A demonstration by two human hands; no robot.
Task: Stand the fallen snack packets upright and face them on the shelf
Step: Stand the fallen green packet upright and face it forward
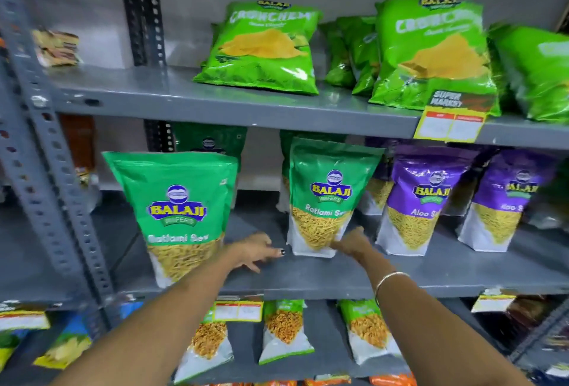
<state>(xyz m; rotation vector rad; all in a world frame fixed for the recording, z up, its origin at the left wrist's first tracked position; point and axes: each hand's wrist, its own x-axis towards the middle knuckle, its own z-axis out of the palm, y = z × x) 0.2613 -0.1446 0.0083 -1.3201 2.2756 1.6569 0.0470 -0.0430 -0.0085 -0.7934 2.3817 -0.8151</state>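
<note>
On the middle shelf (308,275), the left Ratlami Sev packet (178,216) is stood upright; the left hand (257,251) is spread open, empty; the right hand (351,242) is pressed against the middle Ratlami Sev packet (326,198), grip unclear

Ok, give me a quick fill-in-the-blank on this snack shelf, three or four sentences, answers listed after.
1. Both hands reach toward the upright green Ratlami Sev pouch on the ____ grey metal shelf.
2. The Aloo Sev pouches right of it are ____ in colour.
3. The thin metal bangle sits on the ____ wrist.
4. The left hand holds ____.

Missing words: middle; purple; right; nothing
</note>
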